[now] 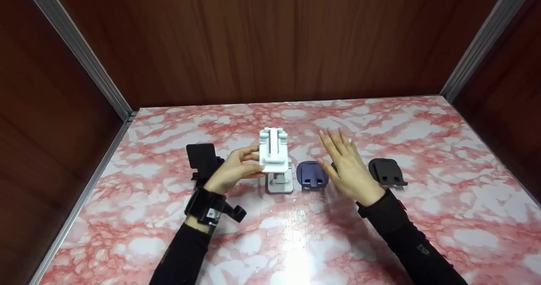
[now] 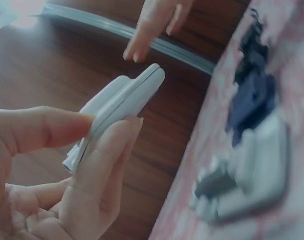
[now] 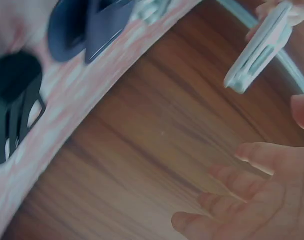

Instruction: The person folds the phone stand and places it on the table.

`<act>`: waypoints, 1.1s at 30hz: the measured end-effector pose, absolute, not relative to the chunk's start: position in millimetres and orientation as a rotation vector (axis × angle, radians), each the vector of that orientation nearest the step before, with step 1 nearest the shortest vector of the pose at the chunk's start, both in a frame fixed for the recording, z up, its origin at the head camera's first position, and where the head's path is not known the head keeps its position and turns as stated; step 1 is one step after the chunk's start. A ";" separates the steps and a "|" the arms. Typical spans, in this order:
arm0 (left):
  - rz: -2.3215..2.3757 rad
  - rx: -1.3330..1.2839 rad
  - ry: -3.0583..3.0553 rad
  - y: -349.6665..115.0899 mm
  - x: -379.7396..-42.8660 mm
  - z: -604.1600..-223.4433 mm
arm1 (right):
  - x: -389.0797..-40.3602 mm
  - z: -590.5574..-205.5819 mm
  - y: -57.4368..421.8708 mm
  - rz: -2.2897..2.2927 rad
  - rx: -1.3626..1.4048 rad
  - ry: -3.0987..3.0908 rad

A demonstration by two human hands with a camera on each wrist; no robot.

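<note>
My left hand (image 1: 236, 168) pinches a white folded phone stand (image 1: 274, 149) between thumb and fingers, held up off the table. In the left wrist view this stand (image 2: 122, 97) is seen edge-on. Below it, a grey-white phone stand (image 1: 280, 185) rests on the table, partly hidden in the head view. My right hand (image 1: 353, 173) hovers with straight, spread fingers and holds nothing. Just left of it sits a purple phone stand (image 1: 312, 175). In the right wrist view the right hand (image 3: 261, 195) is apart from the white stand (image 3: 259, 47).
A black phone stand (image 1: 202, 160) stands at the left, partly behind the left hand. Another dark stand (image 1: 386, 171) lies right of my right hand. The red-and-white marbled table (image 1: 262, 245) is bounded by brown wood-grain panels (image 1: 274, 44) with metal edge strips.
</note>
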State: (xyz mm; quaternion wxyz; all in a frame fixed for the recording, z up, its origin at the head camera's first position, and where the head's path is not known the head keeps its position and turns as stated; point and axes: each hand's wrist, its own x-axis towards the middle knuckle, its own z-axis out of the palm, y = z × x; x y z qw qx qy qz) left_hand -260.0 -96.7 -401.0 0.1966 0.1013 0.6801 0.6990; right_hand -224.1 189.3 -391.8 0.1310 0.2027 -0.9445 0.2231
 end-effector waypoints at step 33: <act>1.691 0.059 2.179 -138.9 -251.1 -447.3 | -233.2 -404.3 196.2 0.365 0.519 -2.744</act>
